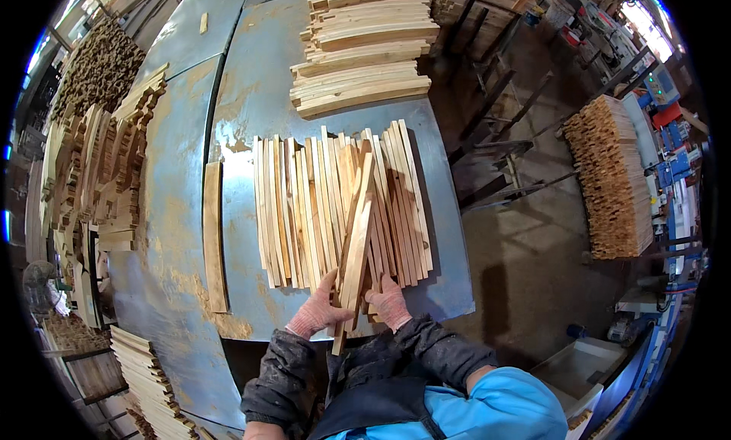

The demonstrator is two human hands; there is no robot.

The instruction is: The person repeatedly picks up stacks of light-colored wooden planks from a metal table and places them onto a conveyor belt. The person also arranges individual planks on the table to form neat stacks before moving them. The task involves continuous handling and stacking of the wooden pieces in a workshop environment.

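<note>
Both my hands wear pinkish knit gloves with dark sleeves above them. My left hand point(321, 309) is closed around the near part of a few wooden strips point(356, 249), which lie tilted over the others and reach past the table's near edge. On the other side of these strips, my right hand point(390, 301) is closed at the near ends of wood pieces; its fingertips are partly hidden. Beneath and around them lies a row of light wooden strips point(304, 211), side by side and pointing away from me.
The metal table point(251, 74) carries sawdust. A stack of strips point(365, 51) lies at its far end, and a single strip point(213, 238) at left. More stacked wood point(91, 173) stands far left. Right of the table are a dark metal frame point(495, 150) and a wood pile point(609, 181).
</note>
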